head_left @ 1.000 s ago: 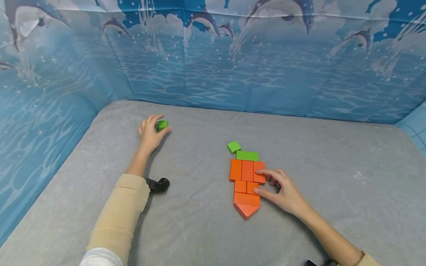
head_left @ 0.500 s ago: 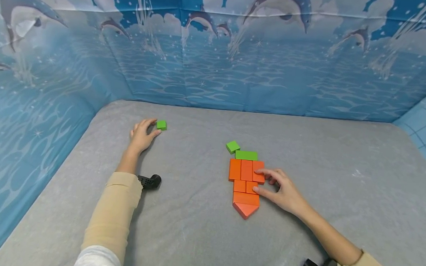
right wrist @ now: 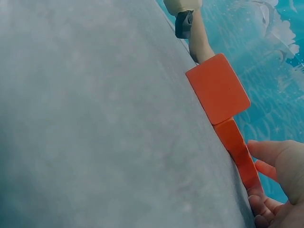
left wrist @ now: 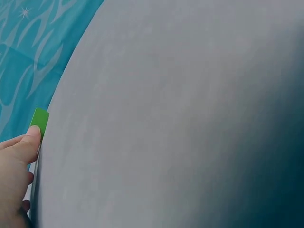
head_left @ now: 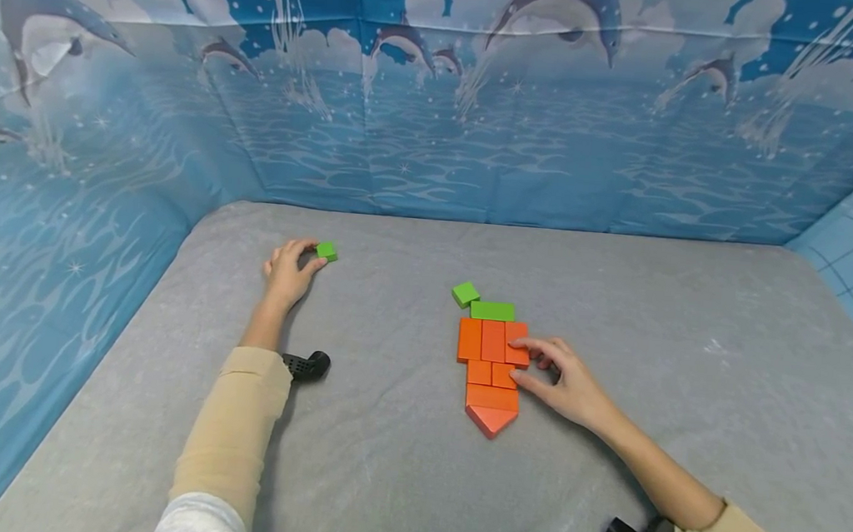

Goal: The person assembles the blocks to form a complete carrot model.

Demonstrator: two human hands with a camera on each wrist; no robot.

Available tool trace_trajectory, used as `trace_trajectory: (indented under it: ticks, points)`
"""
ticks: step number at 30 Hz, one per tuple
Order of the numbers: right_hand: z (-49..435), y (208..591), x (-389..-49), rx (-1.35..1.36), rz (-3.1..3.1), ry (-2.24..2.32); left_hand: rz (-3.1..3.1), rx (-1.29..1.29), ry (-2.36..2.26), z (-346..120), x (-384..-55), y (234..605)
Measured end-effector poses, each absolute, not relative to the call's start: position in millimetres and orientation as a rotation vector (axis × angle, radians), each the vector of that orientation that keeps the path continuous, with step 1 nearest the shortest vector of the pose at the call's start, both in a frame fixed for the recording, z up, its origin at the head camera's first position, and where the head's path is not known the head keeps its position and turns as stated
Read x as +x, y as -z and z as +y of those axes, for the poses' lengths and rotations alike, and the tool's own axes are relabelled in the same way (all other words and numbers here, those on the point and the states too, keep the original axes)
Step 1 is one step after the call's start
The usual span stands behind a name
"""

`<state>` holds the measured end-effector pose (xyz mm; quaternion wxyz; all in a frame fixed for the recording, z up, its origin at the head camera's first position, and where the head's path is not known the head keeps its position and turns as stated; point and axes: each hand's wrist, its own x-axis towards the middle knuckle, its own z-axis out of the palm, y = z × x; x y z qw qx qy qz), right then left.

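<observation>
At the far left of the head view, my left hand (head_left: 288,276) pinches a small green block (head_left: 327,251) by its near left side, thumb and index finger at its edges. The left wrist view shows the thumb over the lower part of this green block (left wrist: 40,118). My right hand (head_left: 571,386) rests at the right side of a flat arrangement of orange blocks (head_left: 492,340). Its index fingertip touches the rightmost upper block, while the thumb tip lies at a smaller orange block (head_left: 502,375) below. An orange triangular block (head_left: 491,420) points toward me at the near end.
A long green block (head_left: 492,311) lies against the far edge of the orange blocks, and a tilted green block (head_left: 465,294) sits at its left corner. Grey cloth (head_left: 381,463) covers the surface. Blue dolphin-print curtains (head_left: 436,150) hang behind and at the sides.
My left hand drew back left from the green block, then came back slightly right to it. The green block has turned a little. My right hand has stayed nearly still.
</observation>
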<state>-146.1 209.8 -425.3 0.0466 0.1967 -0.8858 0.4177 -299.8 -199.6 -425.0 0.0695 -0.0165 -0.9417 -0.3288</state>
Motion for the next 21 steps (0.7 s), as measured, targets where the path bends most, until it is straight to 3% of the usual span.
trace_trajectory:
  ticks: [21]
  points:
    - [209,426,-146,0.686,-2.598,-1.253,-2.766,-0.466,1.127,-87,-306,418]
